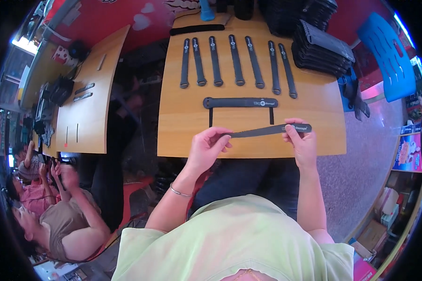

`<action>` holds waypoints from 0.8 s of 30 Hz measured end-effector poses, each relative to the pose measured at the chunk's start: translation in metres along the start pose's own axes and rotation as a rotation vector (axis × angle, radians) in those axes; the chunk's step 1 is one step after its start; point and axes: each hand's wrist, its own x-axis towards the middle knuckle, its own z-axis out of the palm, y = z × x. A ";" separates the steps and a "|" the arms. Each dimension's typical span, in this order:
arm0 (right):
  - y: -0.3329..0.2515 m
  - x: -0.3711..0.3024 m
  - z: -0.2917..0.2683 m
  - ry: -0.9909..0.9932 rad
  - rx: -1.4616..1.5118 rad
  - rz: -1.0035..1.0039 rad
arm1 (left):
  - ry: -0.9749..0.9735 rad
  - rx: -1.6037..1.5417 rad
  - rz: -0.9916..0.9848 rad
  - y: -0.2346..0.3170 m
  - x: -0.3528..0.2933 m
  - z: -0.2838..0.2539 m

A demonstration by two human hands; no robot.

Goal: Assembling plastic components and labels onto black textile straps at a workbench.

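A dark grey strap (260, 132) with a rounded end and a pale print is stretched between my hands above the table's near edge. My left hand (208, 146) pinches its left end, and my right hand (299, 143) grips it near the printed right end. Just beyond lies another such strap (239, 102), flat and crosswise, with a hole at its left end. Two thin black strips (210, 116) extend toward me from under it. Farther back, several matching straps (214, 61) lie side by side, roughly lengthwise.
Folded black and grey pieces (321, 51) are stacked at the table's back right. A black band (197, 30) lies at the back left of the wooden table (183, 136). A blue chair (387, 56) stands at right. People (70, 220) sit by another table (91, 122) to the left.
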 end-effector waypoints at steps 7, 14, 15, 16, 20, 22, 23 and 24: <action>0.012 0.005 -0.002 -0.006 -0.040 -0.055 | 0.085 -0.010 0.078 0.001 0.005 -0.017; 0.009 0.015 0.009 0.007 -0.006 0.003 | 0.143 -0.073 0.056 -0.002 0.017 -0.033; 0.008 0.017 0.010 0.003 0.030 0.026 | 0.145 -0.074 0.051 -0.003 0.019 -0.035; 0.010 0.019 0.010 0.003 0.028 0.032 | 0.167 -0.064 0.051 -0.004 0.022 -0.037; 0.016 0.032 0.006 -0.027 -0.160 -0.081 | 0.252 -0.016 0.036 -0.006 0.033 -0.042; 0.018 0.039 0.004 -0.035 -0.179 -0.093 | 0.264 0.030 0.014 -0.005 0.039 -0.045; 0.019 0.042 0.002 -0.036 -0.199 -0.100 | 0.273 0.078 -0.002 -0.005 0.042 -0.047; 0.020 0.045 0.002 -0.036 -0.220 -0.106 | 0.275 0.076 -0.009 -0.008 0.046 -0.048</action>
